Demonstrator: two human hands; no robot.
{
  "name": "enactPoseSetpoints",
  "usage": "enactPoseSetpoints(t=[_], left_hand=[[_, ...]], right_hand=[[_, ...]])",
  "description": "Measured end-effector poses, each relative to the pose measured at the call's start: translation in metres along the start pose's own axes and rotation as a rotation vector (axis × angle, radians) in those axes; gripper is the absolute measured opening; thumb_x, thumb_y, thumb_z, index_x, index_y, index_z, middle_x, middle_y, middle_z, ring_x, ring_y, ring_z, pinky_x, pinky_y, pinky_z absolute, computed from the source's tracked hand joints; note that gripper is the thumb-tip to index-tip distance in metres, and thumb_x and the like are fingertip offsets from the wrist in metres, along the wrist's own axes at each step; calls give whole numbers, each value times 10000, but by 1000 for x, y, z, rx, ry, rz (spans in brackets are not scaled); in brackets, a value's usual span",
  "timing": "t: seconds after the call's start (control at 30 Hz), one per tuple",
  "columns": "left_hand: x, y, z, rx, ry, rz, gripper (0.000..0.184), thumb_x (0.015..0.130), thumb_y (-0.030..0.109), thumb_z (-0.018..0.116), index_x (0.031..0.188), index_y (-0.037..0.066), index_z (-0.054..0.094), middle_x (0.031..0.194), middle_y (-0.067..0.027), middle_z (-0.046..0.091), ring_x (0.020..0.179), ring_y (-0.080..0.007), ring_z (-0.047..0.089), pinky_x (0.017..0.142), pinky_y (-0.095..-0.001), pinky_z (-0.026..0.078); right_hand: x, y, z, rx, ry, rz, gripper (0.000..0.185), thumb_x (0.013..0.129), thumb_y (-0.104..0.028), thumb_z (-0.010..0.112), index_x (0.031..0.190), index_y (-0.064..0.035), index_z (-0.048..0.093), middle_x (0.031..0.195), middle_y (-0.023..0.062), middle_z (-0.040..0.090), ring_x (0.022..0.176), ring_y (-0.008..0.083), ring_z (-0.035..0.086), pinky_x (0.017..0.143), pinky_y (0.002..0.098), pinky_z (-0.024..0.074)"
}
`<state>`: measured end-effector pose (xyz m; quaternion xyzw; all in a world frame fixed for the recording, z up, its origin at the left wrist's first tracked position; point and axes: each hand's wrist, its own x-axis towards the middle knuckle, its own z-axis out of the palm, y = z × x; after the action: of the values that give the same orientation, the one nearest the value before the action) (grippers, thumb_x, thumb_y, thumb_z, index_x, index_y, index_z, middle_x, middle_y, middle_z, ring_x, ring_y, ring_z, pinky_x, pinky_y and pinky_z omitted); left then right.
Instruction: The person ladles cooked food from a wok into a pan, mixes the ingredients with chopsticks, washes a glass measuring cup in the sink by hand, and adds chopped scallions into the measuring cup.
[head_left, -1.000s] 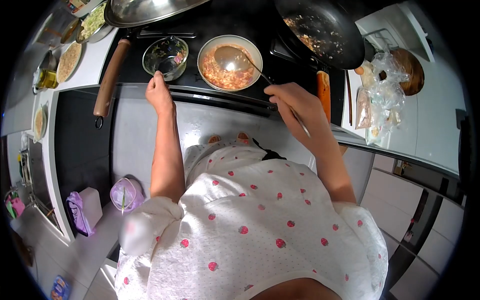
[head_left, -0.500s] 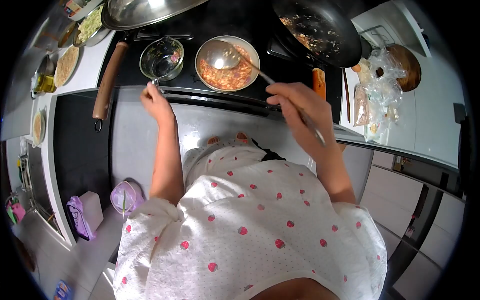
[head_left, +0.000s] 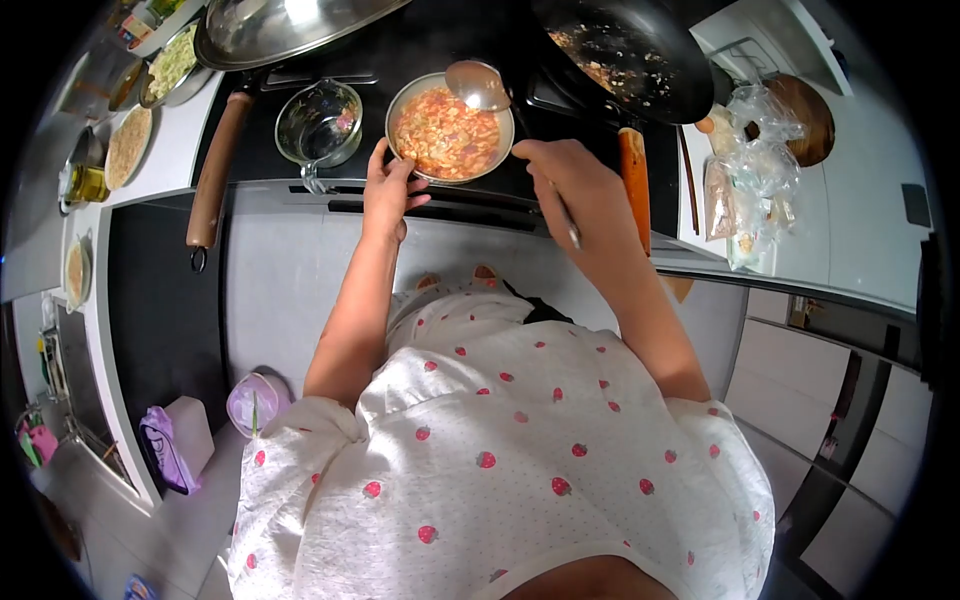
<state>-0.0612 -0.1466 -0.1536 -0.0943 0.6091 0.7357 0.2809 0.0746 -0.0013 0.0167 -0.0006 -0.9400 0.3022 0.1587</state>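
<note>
Your left hand (head_left: 388, 195) held the near left edge of the round bowl (head_left: 506, 128), its thumb at the rim and its fingers at the outer side. Your right hand (head_left: 575, 185) was closed around the handle of the ladle (head_left: 478, 86), whose shiny head hung over the far right part of the bowl. You could not have told from this view whether the ladle touched the chunky red-orange food (head_left: 445, 135) below it.

The bowl was in front of you at the near edge of the black stove (head_left: 450, 40), between a glass jug (head_left: 320, 125) on its left and a dark wok (head_left: 640, 60) on its right. The jug stood just beside the bowl, apart from it, with its clear handle pointing towards you. The wok had bits of food inside, and its orange-brown handle (head_left: 634, 185) reached out near your right hand. To the far left you had a metal lid (head_left: 300, 30) above a long brown handle (head_left: 220, 170). On the right-hand bench (head_left: 860, 240), clear plastic bags (head_left: 765, 150) lay beside a round wooden board (head_left: 805, 120).
</note>
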Motion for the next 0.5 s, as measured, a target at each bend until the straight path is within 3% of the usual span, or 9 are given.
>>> enactPoseSetpoints(t=[0.07, 0.37, 0.5], left_hand=[[-1, 4, 3, -21, -35, -13, 611, 819, 89, 503, 1356, 104, 212, 950, -40, 537, 649, -84, 529, 490, -216, 502], [17, -1, 11, -76, -54, 17, 635, 783, 19, 512, 1347, 104, 235, 936, -42, 545, 600, -85, 536, 458, -218, 505], [16, 3, 18, -92, -36, 10, 626, 775, 4, 505, 1340, 100, 253, 949, -52, 545, 584, -89, 536, 460, -218, 508]], right_hand=[[-2, 2, 6, -122, -47, -107, 400, 661, 76, 548, 1040, -41, 498, 733, 99, 498, 630, 243, 518, 552, 315, 421], [-11, -1, -9, 177, -13, -64, 305, 716, 59, 539, 1007, -30, 513, 748, 122, 526, 647, 240, 525, 563, 309, 415], [-10, 4, -10, 74, -11, -96, 294, 734, 62, 525, 1014, -27, 525, 742, 116, 532, 657, 227, 534, 568, 295, 419]])
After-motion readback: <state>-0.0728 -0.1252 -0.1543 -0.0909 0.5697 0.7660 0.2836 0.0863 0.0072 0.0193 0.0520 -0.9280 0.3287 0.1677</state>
